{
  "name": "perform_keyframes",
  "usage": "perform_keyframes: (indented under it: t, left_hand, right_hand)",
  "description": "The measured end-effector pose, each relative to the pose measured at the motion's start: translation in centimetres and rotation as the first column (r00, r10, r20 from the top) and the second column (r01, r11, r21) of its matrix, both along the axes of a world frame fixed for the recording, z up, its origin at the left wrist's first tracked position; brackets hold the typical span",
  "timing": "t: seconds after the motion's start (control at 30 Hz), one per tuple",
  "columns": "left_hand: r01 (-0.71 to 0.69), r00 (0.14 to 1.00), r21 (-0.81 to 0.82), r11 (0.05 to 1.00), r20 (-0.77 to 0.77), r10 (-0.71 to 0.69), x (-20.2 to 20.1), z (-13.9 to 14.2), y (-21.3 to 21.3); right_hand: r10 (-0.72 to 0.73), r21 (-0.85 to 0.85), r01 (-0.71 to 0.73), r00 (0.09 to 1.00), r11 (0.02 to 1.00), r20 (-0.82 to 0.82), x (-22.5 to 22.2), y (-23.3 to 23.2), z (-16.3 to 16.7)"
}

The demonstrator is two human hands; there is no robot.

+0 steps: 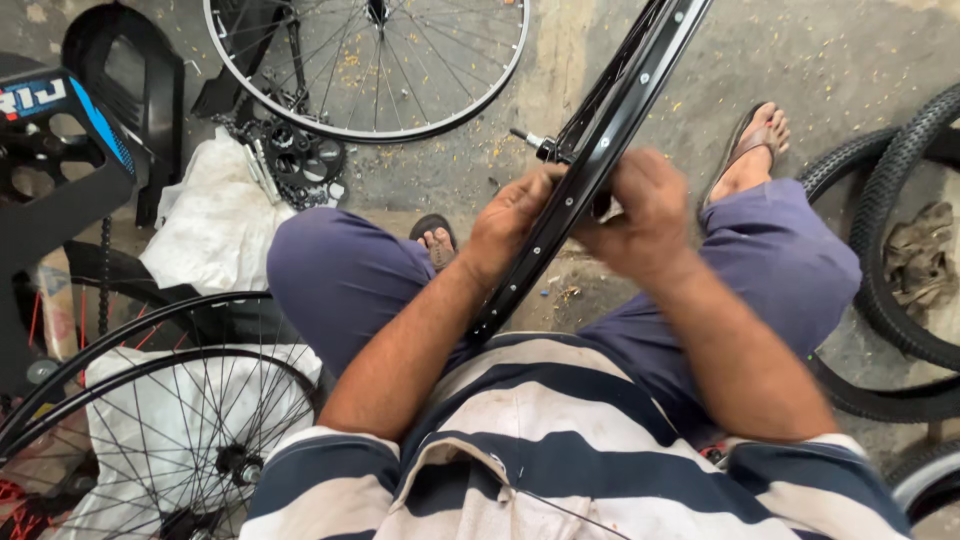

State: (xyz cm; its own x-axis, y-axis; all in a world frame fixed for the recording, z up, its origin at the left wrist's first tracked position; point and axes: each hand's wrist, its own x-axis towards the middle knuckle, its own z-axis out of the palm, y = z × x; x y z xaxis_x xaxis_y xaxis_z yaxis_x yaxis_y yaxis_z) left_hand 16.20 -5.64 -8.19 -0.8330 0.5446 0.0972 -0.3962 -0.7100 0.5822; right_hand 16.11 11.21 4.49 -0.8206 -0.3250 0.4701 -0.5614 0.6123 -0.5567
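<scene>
- Looking down from the head view, we see a seated person in a striped shirt (560, 450) and purple trousers (350, 280), flip-flops on both feet.
- We note a black wheel rim (600, 140) running diagonally from the upper right down to the lap, edge-on to the camera, with a row of spoke holes showing.
- Left hand (515, 215) sits on the left side of the rim, fingers curled against it, touching it about mid-length.
- Right hand (645, 215) is on the right side of the rim, fingers closed and wrapped over something at the rim; we cannot tell what is pinched, as this hand is blurred.
- So the rim passes between the two hands, both closed on it, lower end resting by the left thigh.
- A hub axle (530, 140) pokes out just left of the rim, above the left hand.
- On the concrete floor (850, 60): a silver spoked wheel (370, 70) at the top, a chainring with chain (300, 160) beside it.
- A black spoked wheel (150, 420) lies lower left over a white sack (215, 215).
- Black tyres (900, 260) lie at the right, well apart from the hands.
</scene>
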Motion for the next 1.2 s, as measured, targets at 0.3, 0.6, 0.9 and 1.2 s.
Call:
perform_keyframes:
  t: [0.3, 0.6, 0.9, 1.2]
  left_hand:
    - [-0.019, 0.999, -0.153, 0.988, 0.036, 0.025, 0.5, -0.8, -0.7]
    - [-0.010, 0.999, -0.265, 0.964, 0.045, 0.022, -0.4, -0.4, 0.5]
    - [-0.105, 0.994, -0.071, 0.992, 0.022, 0.106, -0.3, 0.1, -0.1]
    - [-0.008, 1.000, -0.319, 0.948, 0.005, 0.010, -1.7, -0.2, 1.6]
  right_hand:
    - [-0.048, -0.262, 0.106, 0.975, 0.959, 0.217, 1.5, -1.3, 0.4]
    - [0.152, -0.119, -0.143, 0.986, 0.983, 0.069, -0.1, 0.3, 0.6]
    - [-0.222, -0.231, 0.176, 0.956, 0.957, -0.191, 1.2, -2.9, -1.5]
    - [0.433, -0.258, -0.363, 0.843, 0.895, 0.318, -1.3, 3.0, 1.5]
